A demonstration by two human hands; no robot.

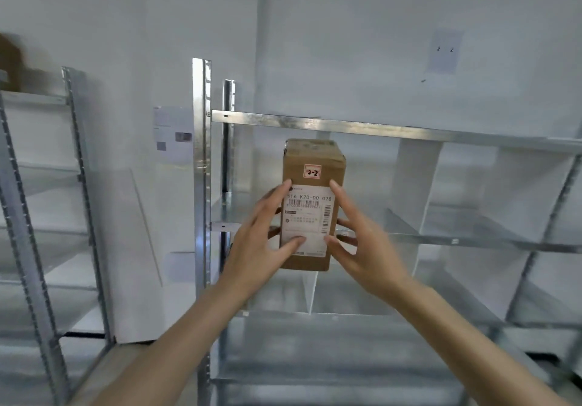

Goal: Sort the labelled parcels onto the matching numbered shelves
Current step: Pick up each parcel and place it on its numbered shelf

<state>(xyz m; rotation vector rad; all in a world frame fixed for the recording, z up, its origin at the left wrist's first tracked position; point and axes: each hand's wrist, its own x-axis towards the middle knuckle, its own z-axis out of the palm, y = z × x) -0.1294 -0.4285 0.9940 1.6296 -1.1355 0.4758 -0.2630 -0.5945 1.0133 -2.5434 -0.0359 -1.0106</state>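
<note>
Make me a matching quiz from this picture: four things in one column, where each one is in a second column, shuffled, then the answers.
Things:
1. cardboard parcel
2. small 2-2 sticker
3. paper sign
4. brown box

Places:
A. on the wall, above the top rail of the middle rack
B. held between the left hand and the right hand
C. on top of the rack at far left
D. near the top of the parcel's front face, above the shipping label

Pairs: 1-B, 2-D, 3-A, 4-C
</note>
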